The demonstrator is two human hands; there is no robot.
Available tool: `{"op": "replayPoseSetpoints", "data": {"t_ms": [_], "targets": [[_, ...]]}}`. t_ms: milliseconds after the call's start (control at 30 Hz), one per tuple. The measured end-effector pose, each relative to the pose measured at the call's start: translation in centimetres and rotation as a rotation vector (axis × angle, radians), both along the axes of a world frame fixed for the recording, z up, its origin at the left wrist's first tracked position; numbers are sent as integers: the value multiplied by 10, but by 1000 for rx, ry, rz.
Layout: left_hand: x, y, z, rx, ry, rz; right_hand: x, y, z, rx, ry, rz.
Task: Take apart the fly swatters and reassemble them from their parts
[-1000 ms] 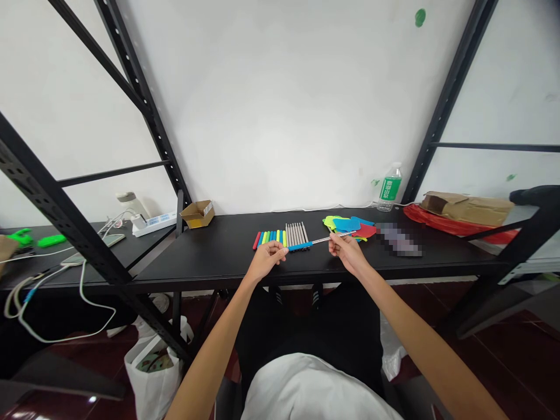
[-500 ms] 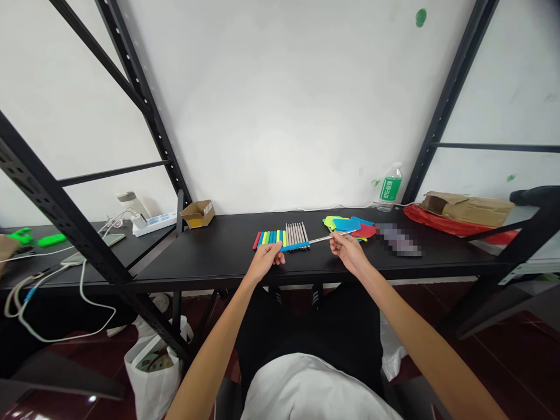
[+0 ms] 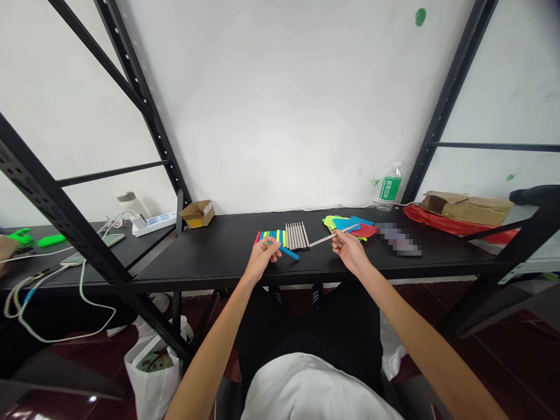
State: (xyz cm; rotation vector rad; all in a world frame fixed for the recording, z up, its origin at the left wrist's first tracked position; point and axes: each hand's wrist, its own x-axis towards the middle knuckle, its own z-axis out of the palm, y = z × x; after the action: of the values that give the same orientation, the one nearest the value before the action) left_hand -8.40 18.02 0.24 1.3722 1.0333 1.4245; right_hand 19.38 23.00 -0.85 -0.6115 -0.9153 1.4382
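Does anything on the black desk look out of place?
Mainly the flat colored pieces near the right hand: they lie heaped and overlapping, while the unheld metal rods and colored tubes sit in rows. The pixelated item can't be judged.

The straight blue tube [image 3: 290,252] slants down to the right out of the left hand [image 3: 261,255]. Apart from it, the slim, shiny silver rod [image 3: 322,240] slopes up to the right, pinched in the right hand [image 3: 350,249], both ends sticking out.
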Motion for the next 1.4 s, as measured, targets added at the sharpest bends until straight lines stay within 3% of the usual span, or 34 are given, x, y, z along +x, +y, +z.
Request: {"op": "replayPoseSetpoints", "data": {"t_ms": [533, 1033, 1400], "targets": [[-2, 0, -2, 34, 65, -10, -5, -4, 1, 34, -136, -19], [-4, 2, -6, 38, 68, -45, -3, -2, 2, -4, -27, -32], [-2, 0, -4, 36, 93, -59, -4, -6, 5, 21, -86, -13]]}}
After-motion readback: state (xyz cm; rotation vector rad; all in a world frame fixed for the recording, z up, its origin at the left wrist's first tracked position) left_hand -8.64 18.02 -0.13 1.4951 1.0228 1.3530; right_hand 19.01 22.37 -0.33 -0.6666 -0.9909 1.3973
